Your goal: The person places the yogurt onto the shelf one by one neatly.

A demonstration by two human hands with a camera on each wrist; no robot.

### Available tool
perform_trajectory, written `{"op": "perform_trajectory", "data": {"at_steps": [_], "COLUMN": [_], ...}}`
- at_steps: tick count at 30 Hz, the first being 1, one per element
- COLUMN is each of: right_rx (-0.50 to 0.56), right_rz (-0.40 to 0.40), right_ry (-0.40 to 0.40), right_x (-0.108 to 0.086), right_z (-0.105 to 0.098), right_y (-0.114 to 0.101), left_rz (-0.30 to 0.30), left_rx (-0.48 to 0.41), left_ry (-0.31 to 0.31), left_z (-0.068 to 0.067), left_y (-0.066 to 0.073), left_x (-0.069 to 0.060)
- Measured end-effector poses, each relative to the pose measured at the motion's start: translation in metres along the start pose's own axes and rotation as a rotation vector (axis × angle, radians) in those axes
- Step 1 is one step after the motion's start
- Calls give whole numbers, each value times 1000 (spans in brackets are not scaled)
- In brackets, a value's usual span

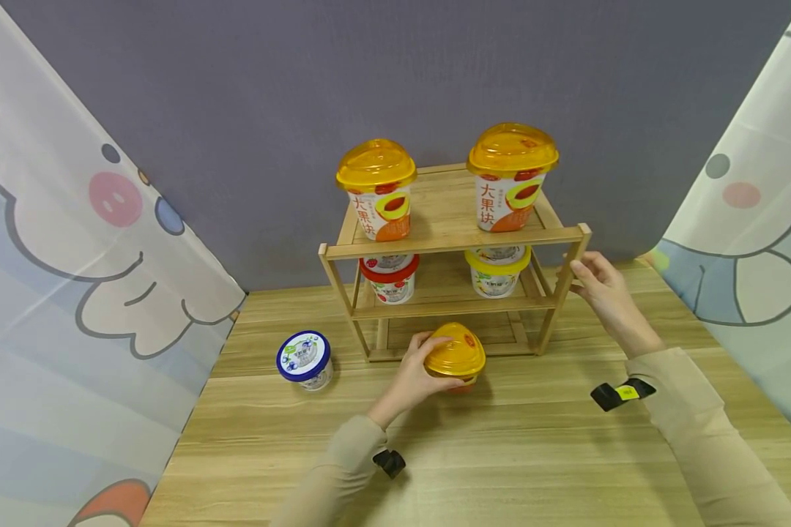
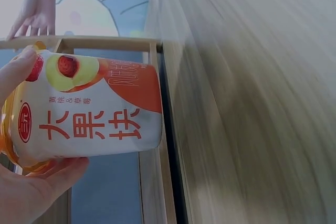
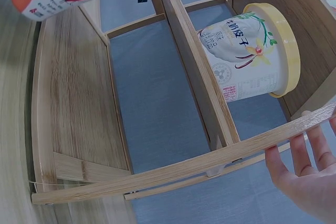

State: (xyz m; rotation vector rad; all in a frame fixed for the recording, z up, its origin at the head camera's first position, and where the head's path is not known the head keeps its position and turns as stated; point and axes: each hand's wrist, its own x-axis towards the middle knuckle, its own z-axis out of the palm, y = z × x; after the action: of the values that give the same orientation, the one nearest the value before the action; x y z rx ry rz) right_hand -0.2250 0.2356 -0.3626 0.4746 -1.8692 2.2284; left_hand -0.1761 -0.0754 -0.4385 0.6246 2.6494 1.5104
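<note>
My left hand (image 1: 411,373) grips a white yogurt cup (image 2: 100,108) with a domed orange lid (image 1: 458,350), thumb on one side and fingers on the other. The cup is just in front of the bottom tier of a wooden shelf rack (image 1: 448,311). Peach pictures and red lettering show on its side in the left wrist view; strawberries show in the right wrist view. My right hand (image 1: 603,289) is at the rack's right side, its fingertips (image 3: 302,156) touching the side post with fairly straight fingers.
Two orange-lidded cups, left (image 1: 384,197) and right (image 1: 509,183), stand on the top tier. The middle tier bears a red-lidded tub (image 1: 392,282) and a yellow-lidded tub (image 1: 496,274). A blue-lidded tub (image 1: 306,359) stands on the table left of the rack. Behind is a grey backdrop (image 1: 270,110).
</note>
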Motion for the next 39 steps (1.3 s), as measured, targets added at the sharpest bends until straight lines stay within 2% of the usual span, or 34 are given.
{"op": "perform_trajectory", "data": {"at_steps": [6, 17, 28, 39], "right_rx": [0, 12, 13, 26], "right_rz": [3, 0, 6, 5], "right_ry": [3, 5, -2, 0], "right_x": [0, -1, 0, 0], "right_z": [0, 1, 1, 1], "right_y": [0, 0, -1, -1], "left_rz": [27, 48, -19, -37], "left_rx": [26, -38, -95, -142], "left_ry": [1, 38, 76, 106], "left_z": [14, 34, 46, 56], "left_y": [5, 11, 14, 14], "left_x": [7, 18, 27, 41]}}
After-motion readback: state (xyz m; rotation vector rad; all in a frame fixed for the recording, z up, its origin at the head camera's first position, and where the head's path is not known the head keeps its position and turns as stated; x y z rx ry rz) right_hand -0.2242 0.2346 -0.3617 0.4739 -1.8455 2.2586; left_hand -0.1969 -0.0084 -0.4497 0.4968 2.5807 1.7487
